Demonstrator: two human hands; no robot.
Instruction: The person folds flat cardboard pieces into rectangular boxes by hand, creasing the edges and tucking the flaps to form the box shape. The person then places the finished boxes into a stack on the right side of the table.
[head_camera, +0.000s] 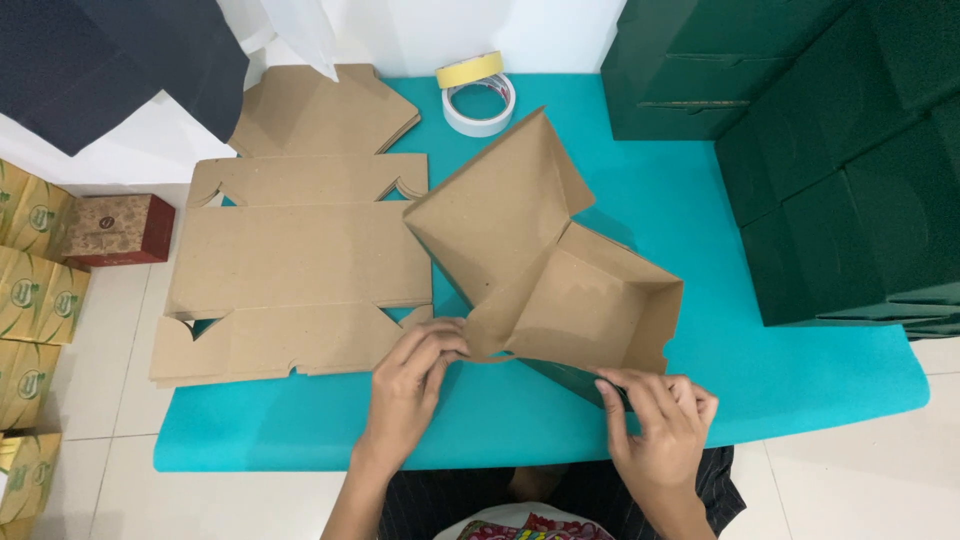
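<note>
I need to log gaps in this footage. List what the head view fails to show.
- Half-folded box: its green outer side faces down, mostly hidden by its own brown walls.
- Right hand: fingertips hidden behind the box's near wall.
- Green box stack: cut off by the right edge.
- Yellow cartons: cut off by the left edge.

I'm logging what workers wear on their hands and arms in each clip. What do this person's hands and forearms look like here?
Both are bare: the left hand and right hand have no gloves, rings or watch that I can see, and no sleeves reach the visible forearms. Nails look short and unpainted.
</note>
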